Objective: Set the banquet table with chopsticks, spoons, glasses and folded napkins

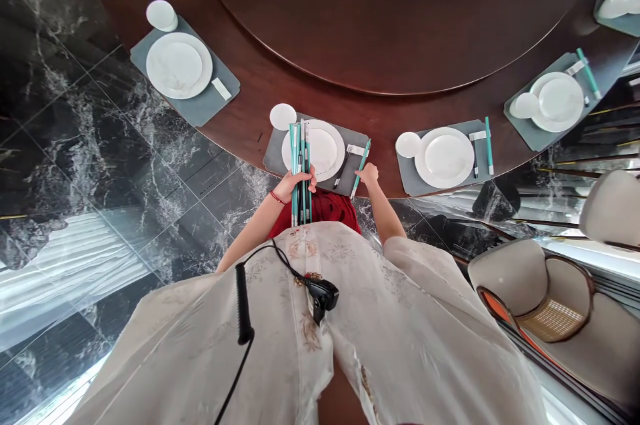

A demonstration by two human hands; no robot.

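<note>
My left hand [295, 184] is closed round a bundle of teal chopsticks [300, 165], held upright over the near white plate [320, 148]. My right hand [369, 175] pinches the near end of a single pair of teal chopsticks [361, 166] that lies on the right side of the grey placemat [350, 175], beside a white chopstick rest [356, 150] and a dark-handled utensil [343, 168]. A small white saucer [283, 116] sits at the mat's far left corner.
The round dark wood table [280, 78] has a raised turntable [390, 18] in its middle. More set places with plates lie left [179, 65] and right [445, 157], [557, 102]. A cushioned chair [545, 305] stands at my right. The floor is glossy black marble [75, 145].
</note>
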